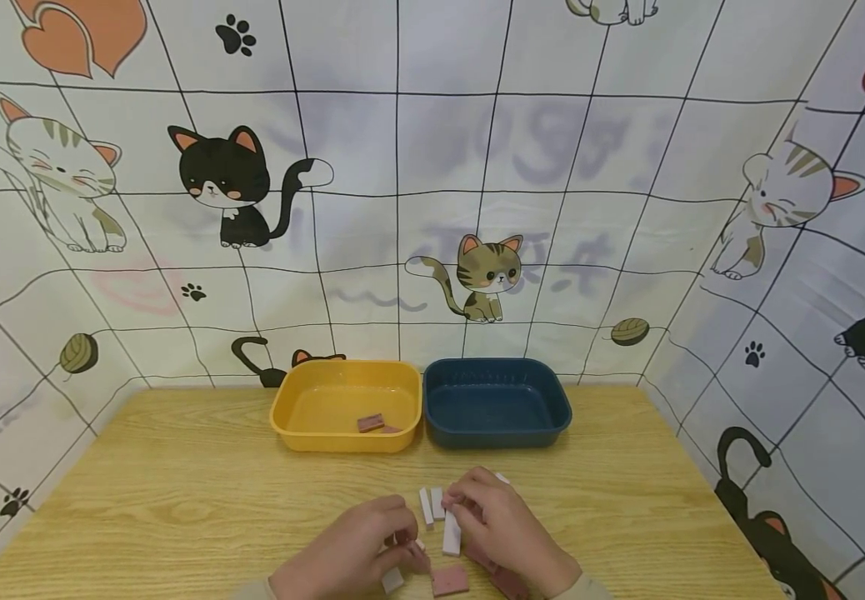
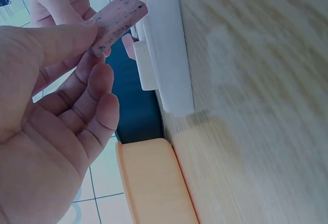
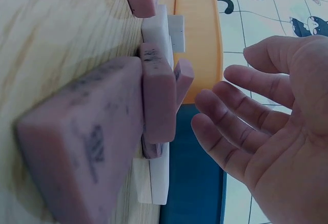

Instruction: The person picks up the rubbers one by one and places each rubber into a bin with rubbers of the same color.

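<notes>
My left hand (image 1: 357, 542) pinches a pink eraser (image 2: 119, 24) with dark specks between thumb and fingers, raised off the table in the left wrist view. My right hand (image 1: 511, 529) hovers over the erasers with its fingers loosely bent. In the right wrist view, thumb and fingertips (image 3: 205, 101) are apart with nothing between them. Below and between the hands lie white erasers (image 1: 452, 535) and a pink eraser (image 1: 451, 581). Close to the right wrist camera are a large smudged pink eraser (image 3: 87, 137) and a narrower one (image 3: 159, 101). The hands partly cover the group.
Behind the hands, a yellow bin (image 1: 346, 442) and a dark blue bin (image 1: 497, 438) stand side by side at the table's back edge. Pink pieces (image 1: 370, 422) lie in the yellow bin. A cat-print sheet (image 1: 357, 233) hangs behind and beside the wooden table (image 1: 200, 500).
</notes>
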Motion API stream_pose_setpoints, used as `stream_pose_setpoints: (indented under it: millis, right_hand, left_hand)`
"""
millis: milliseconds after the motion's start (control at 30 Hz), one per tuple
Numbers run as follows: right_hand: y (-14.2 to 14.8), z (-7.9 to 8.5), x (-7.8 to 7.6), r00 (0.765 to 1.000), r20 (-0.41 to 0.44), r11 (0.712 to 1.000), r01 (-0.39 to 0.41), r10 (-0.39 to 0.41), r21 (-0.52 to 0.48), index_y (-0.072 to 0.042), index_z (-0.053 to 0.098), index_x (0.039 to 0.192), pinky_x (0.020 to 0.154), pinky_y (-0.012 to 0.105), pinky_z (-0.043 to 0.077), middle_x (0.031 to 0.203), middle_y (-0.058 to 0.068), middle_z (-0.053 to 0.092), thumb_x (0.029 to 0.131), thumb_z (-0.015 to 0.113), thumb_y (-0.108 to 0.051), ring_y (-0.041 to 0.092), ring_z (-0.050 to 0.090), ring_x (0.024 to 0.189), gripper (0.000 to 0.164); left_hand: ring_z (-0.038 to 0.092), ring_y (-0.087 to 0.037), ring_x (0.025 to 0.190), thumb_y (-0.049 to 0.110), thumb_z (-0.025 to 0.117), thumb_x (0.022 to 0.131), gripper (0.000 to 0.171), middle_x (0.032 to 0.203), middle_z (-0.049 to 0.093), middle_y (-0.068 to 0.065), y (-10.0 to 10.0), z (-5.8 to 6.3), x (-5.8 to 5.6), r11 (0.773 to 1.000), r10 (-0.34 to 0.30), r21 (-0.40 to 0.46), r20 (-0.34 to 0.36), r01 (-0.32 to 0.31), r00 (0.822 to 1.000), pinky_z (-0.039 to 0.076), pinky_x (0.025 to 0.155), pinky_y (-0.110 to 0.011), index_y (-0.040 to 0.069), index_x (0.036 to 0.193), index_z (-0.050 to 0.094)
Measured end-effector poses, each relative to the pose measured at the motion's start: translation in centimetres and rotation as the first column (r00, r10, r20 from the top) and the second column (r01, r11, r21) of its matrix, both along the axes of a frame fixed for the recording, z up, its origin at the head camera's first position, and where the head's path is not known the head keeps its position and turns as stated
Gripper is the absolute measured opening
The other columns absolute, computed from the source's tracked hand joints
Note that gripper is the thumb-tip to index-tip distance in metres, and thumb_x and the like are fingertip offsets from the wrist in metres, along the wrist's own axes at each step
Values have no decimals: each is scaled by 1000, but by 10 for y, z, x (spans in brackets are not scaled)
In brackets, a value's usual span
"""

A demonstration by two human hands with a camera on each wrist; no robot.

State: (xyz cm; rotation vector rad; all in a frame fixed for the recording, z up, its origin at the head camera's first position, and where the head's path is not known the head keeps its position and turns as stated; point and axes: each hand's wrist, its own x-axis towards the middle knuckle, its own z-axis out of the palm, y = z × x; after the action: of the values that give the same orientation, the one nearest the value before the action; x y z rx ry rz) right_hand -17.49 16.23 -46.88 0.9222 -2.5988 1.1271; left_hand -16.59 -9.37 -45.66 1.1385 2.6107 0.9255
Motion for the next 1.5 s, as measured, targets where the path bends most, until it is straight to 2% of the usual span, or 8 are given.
stream_pose_setpoints:
  millis: [400, 667, 833, 933, 1067, 1233, 1400, 1500]
  right_hand:
    - [-4, 3, -3, 998, -54, 999, 18, -15, 51, -10, 74, 104, 75, 27, 54, 103, -5, 65, 101, 66, -11, 1, 58, 87, 8]
    - [-6, 5, -4, 998, -63, 998, 17, -13, 64, -6, 74, 105, 75, 27, 55, 105, -2, 66, 98, 67, -6, 3, 59, 88, 10]
    - [-7, 6, -6, 999, -51, 997, 7, -3, 74, -6, 74, 106, 75, 26, 54, 105, -2, 66, 99, 66, -6, 2, 58, 87, 11]
    - [-7, 7, -7, 999, -39, 996, 5, -2, 84, -6, 74, 107, 75, 26, 54, 105, -2, 66, 100, 65, -7, 2, 57, 87, 12]
    - [-8, 8, -8, 1000, -31, 995, 11, -8, 103, -6, 74, 108, 76, 27, 54, 105, -2, 66, 100, 64, -8, 2, 57, 88, 13]
    - [-10, 10, -8, 1000, -26, 993, 16, -13, 118, -6, 75, 108, 78, 28, 55, 107, -2, 66, 100, 63, -8, 4, 59, 90, 14]
    - [-12, 12, -8, 999, -23, 990, 26, -23, 139, -6, 74, 109, 81, 31, 56, 109, -1, 66, 101, 62, -8, 6, 61, 93, 15]
    - [-13, 13, -9, 1000, -15, 990, 23, -21, 140, -5, 74, 109, 80, 30, 56, 108, -1, 66, 100, 61, -8, 6, 60, 91, 16]
  left_hand:
    - [56, 3, 83, 15, 72, 97, 7, 93, 59, 14, -10, 14, -8, 990, 113, 82, -1, -113, 994, 52, 73, -21, 20, 96, 67]
    - [53, 1, 80, 9, 75, 94, 17, 90, 58, 14, -17, 13, -15, 984, 148, 110, -98, -137, 984, 51, 70, -22, 21, 105, 70]
    - [54, -1, 79, 11, 73, 95, 16, 92, 62, 14, -20, 12, -19, 969, 192, 173, -88, -175, 977, 51, 69, -22, 24, 104, 75]
    - [52, -2, 76, 14, 73, 95, 12, 90, 63, 15, -22, 12, -23, 955, 237, 208, -109, -211, 965, 49, 65, -21, 25, 101, 75]
    - [51, -2, 74, 14, 74, 95, 9, 90, 67, 13, -24, 11, -27, 932, 295, 260, -139, -253, 945, 49, 63, -22, 19, 102, 75]
    - [52, -1, 73, 11, 74, 94, 10, 92, 72, 10, -27, 12, -31, 906, 352, 298, -139, -300, 926, 49, 63, -22, 15, 102, 73]
    - [51, -3, 71, 11, 76, 92, 10, 84, 68, 11, -30, 17, -36, 886, 411, 285, -116, -366, 904, 47, 62, -23, 17, 99, 73]
    - [50, -4, 71, 13, 77, 91, 8, 82, 61, 11, -33, 19, -40, 870, 455, 264, -107, -416, 884, 46, 62, -22, 18, 97, 74]
